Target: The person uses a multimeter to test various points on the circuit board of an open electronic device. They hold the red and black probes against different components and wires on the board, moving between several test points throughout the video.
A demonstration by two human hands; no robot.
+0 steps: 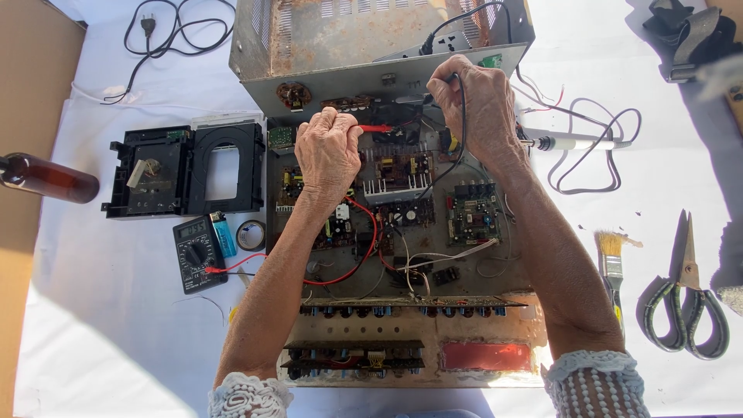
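Two hands work over one opened chassis [433,310]. The left hand [328,153] is curled tight around one red probe [375,128], whose tip sticks out to the right of the fist toward the other hand. The right hand [474,97] is closed around one black probe [409,99], its tip reaching left from the fingers; a black lead [463,131] drops from this hand down across the boards. The two probe tips lie close together between the hands, at the far edge of the chassis, just under the raised lid [340,39].

The chassis is a flat grey metal tray, rusty along the near edge, packed with several green and brown circuit boards [472,213], a finned heat sink [396,188] and loose white, red and black wires. One red lead [364,255] loops below the left wrist and runs out left to one multimeter [198,251], black with a round dial, lying left of the left forearm.

Beside the meter are one blue lighter [224,234] and one roll of tape [250,234]. Further left of the left hand sits one black drive tray [186,169], and beyond it one brown bottle [50,178]. Right of the right hand lies one soldering iron [576,143] with its coiled cord. Right of the right forearm are one brush [611,263] and one pair of scissors [687,302]. One black power cord [166,31] lies far up left. Everything rests on a white cloth [116,340].
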